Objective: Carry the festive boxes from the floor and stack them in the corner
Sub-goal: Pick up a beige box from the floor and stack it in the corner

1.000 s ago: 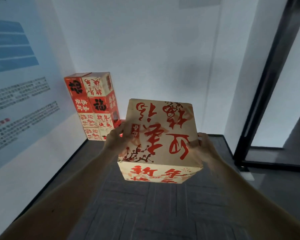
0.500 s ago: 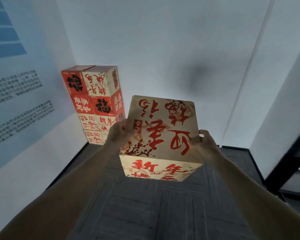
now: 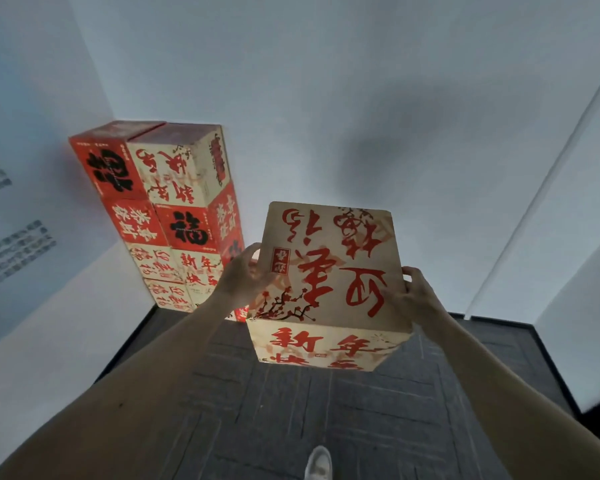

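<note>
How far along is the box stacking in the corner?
Done: a stack of boxes, several layers high, stands in the corner. In hand: one cream box, gripped at its sides by the left hand and right hand, short of the stack. Left: placing it; other floor boxes are not in view.

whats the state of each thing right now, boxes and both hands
cream festive box: held off the floor between both hands, apart from the stack
box stack: standing in the corner, four layers high
left hand: grips the box's left side
right hand: grips the box's right side
</note>
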